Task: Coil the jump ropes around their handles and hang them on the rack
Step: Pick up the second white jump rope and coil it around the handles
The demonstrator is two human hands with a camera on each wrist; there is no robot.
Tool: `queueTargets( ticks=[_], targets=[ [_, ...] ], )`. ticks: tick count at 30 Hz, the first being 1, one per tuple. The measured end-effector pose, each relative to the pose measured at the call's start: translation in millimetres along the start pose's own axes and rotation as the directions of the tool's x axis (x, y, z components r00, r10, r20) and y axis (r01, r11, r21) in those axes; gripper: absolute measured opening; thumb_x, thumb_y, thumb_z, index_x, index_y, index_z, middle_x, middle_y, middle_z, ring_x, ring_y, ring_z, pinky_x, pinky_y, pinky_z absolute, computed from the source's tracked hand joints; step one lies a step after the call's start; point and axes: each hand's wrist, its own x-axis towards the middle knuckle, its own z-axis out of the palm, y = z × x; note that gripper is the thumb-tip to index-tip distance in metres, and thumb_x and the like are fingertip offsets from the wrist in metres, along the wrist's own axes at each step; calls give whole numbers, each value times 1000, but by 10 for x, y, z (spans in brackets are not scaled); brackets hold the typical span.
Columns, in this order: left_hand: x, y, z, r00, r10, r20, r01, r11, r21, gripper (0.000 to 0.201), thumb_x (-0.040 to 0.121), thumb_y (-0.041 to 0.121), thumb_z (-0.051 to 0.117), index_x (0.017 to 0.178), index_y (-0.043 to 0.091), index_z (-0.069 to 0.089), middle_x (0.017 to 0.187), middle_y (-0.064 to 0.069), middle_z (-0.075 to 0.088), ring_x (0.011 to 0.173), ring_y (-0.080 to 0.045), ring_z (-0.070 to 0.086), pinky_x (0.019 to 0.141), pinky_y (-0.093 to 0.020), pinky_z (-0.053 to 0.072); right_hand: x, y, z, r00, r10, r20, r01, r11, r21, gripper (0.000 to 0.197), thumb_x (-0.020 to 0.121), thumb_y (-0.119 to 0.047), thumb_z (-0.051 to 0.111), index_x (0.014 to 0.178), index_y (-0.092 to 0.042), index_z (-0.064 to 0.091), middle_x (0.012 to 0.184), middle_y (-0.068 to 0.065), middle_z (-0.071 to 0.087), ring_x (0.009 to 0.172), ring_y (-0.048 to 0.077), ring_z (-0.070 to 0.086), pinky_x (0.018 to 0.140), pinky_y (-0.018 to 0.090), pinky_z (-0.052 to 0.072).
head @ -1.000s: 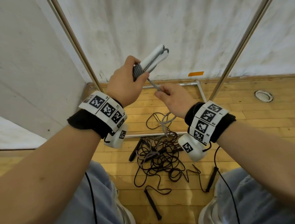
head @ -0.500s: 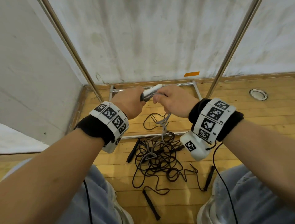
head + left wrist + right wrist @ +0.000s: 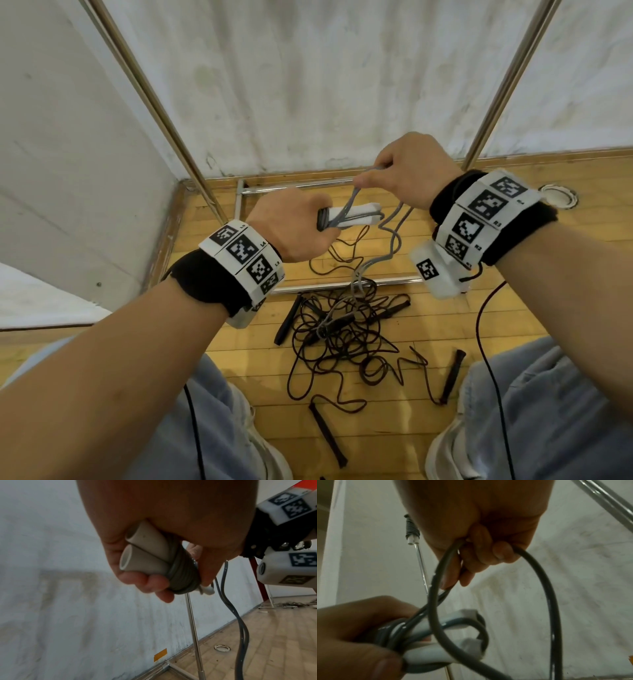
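Observation:
My left hand (image 3: 291, 222) grips two white jump-rope handles (image 3: 356, 218) held side by side, with several turns of grey rope wound round them (image 3: 181, 573). My right hand (image 3: 407, 171) is above and to the right and pinches the grey rope (image 3: 352, 202) (image 3: 537, 566), which loops down past the handles to the floor. In the right wrist view the rope forms a loop over the handles (image 3: 436, 647). A second wound rope with white handles (image 3: 411, 531) hangs on the rack high up. Black jump ropes (image 3: 342, 339) lie tangled on the floor.
Two chrome rack uprights (image 3: 150, 102) (image 3: 507, 85) rise on the left and right, with base bars (image 3: 298, 185) on the wooden floor. A white wall stands behind. My knees frame the rope pile. A round floor fitting (image 3: 558, 197) sits at the right.
My left hand dropped from chest height and turned the handles level, pointing right. My right hand rose above them, drawing the grey rope up over the handles.

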Motion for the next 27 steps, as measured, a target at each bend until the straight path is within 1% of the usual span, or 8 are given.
queueTargets(
  ticks=[3, 7, 10, 12, 15, 20, 25, 27],
  targets=[
    [-32, -28, -78, 998, 63, -4, -63, 987, -151, 24, 85, 50, 58, 84, 26, 59, 62, 5, 56, 57, -12, 52, 49, -26, 33, 34, 78, -89, 999, 36, 28, -40, 991, 124, 36, 69, -53, 74, 57, -20, 65, 45, -10, 45, 42, 2, 43, 41, 12, 30],
    [-94, -24, -162, 995, 92, -39, -100, 904, -415, 19, 88, 38, 61, 87, 20, 66, 66, 1, 60, 60, -14, 54, 53, -28, 39, 20, 207, -156, 994, 38, 104, -80, 896, 436, 24, 78, -39, 71, 75, -15, 72, 46, -11, 47, 44, 5, 42, 50, 19, 39],
    [-133, 61, -197, 998, 54, -39, -66, 749, -659, 7, 88, 29, 62, 83, 25, 65, 63, 4, 63, 51, -5, 56, 50, -25, 45, 26, 205, -48, 992, 52, 112, -109, 797, 594, 13, 88, -17, 62, 84, -11, 73, 60, 2, 57, 51, 12, 47, 48, 20, 39],
    [-132, 115, -230, 999, 16, -42, -43, 609, -792, 8, 85, 27, 59, 84, 21, 63, 64, 4, 62, 53, -11, 57, 46, -29, 46, 19, 165, 90, 989, 83, 123, -144, 729, 669, 23, 92, -4, 52, 82, -7, 72, 61, 6, 54, 48, 13, 44, 45, 21, 37],
    [-103, 123, -290, 993, -88, -76, -29, 451, -892, 22, 82, 30, 55, 88, 9, 59, 65, -5, 61, 50, -20, 53, 42, -28, 42, -44, 49, 300, 981, 39, 192, -174, 625, 761, 24, 95, -14, 51, 76, -17, 66, 53, -6, 44, 51, 12, 37, 48, 24, 34],
    [-19, 71, -365, 947, -296, -124, -30, 303, -952, 18, 83, 30, 56, 87, 14, 48, 62, -9, 59, 45, -27, 49, 44, -37, 38, -171, -266, 500, 999, -32, 33, 12, 875, 483, 25, 101, -23, 35, 79, -24, 47, 65, -6, 45, 52, 8, 38, 51, 25, 32],
    [-3, 26, -437, 926, -338, -169, -54, 324, -944, 14, 84, 33, 55, 94, 23, 53, 60, 0, 61, 48, -29, 51, 44, -38, 40, -265, -367, 514, 988, -147, -49, 154, 958, 243, 11, 98, -25, 44, 104, -19, 51, 71, -10, 50, 62, 5, 46, 54, 18, 35],
    [-9, 43, -434, 928, -328, -175, -51, 353, -934, 12, 89, 30, 54, 100, 28, 54, 60, 1, 61, 42, -25, 50, 41, -31, 40, -236, -353, 497, 985, -149, -90, 158, 982, 104, 18, 95, -25, 49, 106, -17, 60, 82, -4, 56, 77, 14, 52, 67, 26, 41]
  ],
)
